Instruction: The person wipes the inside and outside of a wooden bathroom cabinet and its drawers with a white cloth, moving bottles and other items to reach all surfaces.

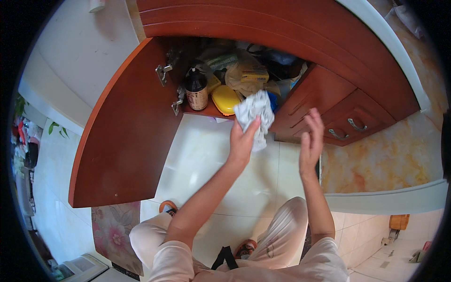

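Observation:
My left hand (243,141) grips a crumpled white-grey cloth (255,111) in front of the open cabinet. To its right, my right hand (312,141) is raised with fingers apart and nothing in it, near the shut cabinet door. Just behind the cloth, a yellow oval plastic case (226,100) sits at the cabinet's front edge. Left of that case stands a dark pump bottle (196,90) with a tan label bearing writing. Part of a blue object (272,100) shows beside the cloth, the rest hidden.
The reddish wooden cabinet door (123,141) swings out at left on metal hinges (163,74). Deeper inside are a yellow box (255,74), a green package (222,62) and plastic bags. Drawers with metal handles (357,125) are at right. A floral mat (118,229) covers floor behind the door.

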Available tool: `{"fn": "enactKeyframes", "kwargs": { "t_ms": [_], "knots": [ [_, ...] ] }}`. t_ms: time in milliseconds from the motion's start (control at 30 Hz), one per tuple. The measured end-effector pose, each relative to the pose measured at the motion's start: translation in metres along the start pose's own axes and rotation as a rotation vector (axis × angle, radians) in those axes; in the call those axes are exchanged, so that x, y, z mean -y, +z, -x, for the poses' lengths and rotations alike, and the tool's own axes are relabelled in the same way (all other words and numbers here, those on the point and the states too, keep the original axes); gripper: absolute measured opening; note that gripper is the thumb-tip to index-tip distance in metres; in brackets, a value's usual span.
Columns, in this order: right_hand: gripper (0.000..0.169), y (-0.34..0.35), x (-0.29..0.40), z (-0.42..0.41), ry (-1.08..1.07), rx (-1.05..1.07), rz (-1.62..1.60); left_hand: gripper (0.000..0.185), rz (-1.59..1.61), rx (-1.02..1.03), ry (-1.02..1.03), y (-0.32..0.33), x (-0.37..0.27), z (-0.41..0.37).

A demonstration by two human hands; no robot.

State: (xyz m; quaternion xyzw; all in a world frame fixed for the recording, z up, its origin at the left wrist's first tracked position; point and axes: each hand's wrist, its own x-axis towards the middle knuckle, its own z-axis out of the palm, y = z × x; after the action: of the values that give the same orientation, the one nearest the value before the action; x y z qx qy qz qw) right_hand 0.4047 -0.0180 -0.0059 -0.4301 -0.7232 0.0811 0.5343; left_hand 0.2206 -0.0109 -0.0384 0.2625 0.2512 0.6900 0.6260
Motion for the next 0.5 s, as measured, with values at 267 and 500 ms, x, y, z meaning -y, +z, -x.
{"fn": "enactKeyframes", "kwargs": {
  "t_ms": [267, 500],
  "knots": [
    [0.055, -0.021, -0.032, -0.054, -0.239, -0.117, 0.522, 0.066, -0.859, 0.228, 0.824, 0.105, -0.002, -0.053],
    [0.053, -0.013, -0.029, -0.047, -0.237, -0.096, 0.508, 0.069, -1.075, 0.109, 0.614, 0.026, 0.07, -0.028]
  ]
}}
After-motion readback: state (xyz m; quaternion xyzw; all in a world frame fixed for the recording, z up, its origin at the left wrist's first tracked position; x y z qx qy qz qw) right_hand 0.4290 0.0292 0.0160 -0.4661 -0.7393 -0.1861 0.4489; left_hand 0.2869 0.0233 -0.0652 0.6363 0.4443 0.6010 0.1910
